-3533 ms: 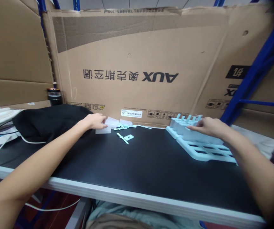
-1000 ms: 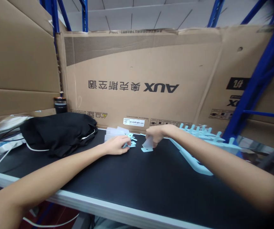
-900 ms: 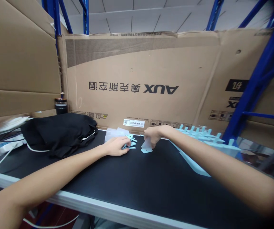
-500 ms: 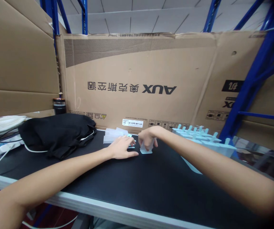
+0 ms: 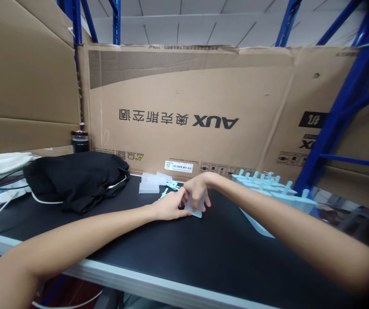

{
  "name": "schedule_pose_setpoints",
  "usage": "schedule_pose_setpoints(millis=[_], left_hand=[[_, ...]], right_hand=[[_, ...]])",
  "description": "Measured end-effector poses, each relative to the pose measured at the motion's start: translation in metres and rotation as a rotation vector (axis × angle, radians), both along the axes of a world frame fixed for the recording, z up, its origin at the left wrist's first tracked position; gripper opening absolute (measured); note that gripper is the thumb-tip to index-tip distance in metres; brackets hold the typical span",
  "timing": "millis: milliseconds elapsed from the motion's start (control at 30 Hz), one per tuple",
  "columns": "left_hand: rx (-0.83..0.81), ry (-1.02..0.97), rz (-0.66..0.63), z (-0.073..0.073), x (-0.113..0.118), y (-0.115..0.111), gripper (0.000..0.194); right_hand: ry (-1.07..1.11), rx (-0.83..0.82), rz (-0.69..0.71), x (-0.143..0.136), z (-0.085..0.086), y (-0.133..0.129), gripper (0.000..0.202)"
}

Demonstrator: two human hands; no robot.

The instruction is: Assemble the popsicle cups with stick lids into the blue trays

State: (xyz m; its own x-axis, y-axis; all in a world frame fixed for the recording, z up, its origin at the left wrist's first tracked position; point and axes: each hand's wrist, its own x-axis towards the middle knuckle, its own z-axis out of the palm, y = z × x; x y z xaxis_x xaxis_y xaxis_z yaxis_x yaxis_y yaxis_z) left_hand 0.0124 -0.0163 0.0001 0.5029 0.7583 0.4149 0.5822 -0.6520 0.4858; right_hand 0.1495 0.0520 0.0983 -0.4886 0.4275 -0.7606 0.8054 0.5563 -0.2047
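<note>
A translucent pale-blue popsicle mold stands tilted on the black tabletop, with its wider rim low against the surface. My right hand reaches down over it, fingers closed around its upper part. From the left, my left hand has its thumb and fingertips on the mold's side; the exact contact is partly hidden. Just beyond the left hand lie a blue popsicle stick and further blue stick pieces. Several clear molds lie together behind them.
On the right stands a blue rack of popsicle molds with sticks upright. A black cloth with a white cable sits at left, near a dark jar. Large cardboard closes off the back; a blue metal post rises at right.
My left hand has moved right, off the blue stick pieces and onto the mold. The mold in my right hand has tilted and come slightly nearer.
</note>
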Motion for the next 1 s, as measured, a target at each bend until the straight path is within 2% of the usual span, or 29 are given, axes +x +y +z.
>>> schedule_pose_setpoints(millis=[200,333,433,500,600,767,1000], left_hand=[[0.010,0.037,-0.002,0.000,0.001,0.001,0.045],[0.109,0.229,0.007,0.011,-0.010,-0.001,0.031],[0.285,0.414,0.116,0.022,-0.029,0.000,0.025],[0.298,0.483,0.192,0.026,-0.042,0.003,0.023],[0.252,0.526,0.228,0.027,-0.054,0.006,0.026],[0.234,0.529,0.213,0.027,-0.053,0.009,0.030],[0.218,0.528,0.074,0.030,-0.056,0.010,0.028]], right_hand=[[0.006,0.047,-0.018,-0.001,-0.005,0.001,0.058],[-0.073,0.175,-0.017,-0.006,-0.010,-0.004,0.052],[-0.135,0.215,-0.050,-0.011,-0.014,-0.009,0.044],[-0.142,0.224,-0.078,-0.012,-0.016,-0.010,0.043],[-0.113,0.223,-0.102,-0.012,-0.015,-0.011,0.045],[-0.079,0.238,-0.120,-0.011,-0.014,-0.009,0.045],[-0.023,0.210,-0.116,-0.007,-0.014,0.000,0.040]])
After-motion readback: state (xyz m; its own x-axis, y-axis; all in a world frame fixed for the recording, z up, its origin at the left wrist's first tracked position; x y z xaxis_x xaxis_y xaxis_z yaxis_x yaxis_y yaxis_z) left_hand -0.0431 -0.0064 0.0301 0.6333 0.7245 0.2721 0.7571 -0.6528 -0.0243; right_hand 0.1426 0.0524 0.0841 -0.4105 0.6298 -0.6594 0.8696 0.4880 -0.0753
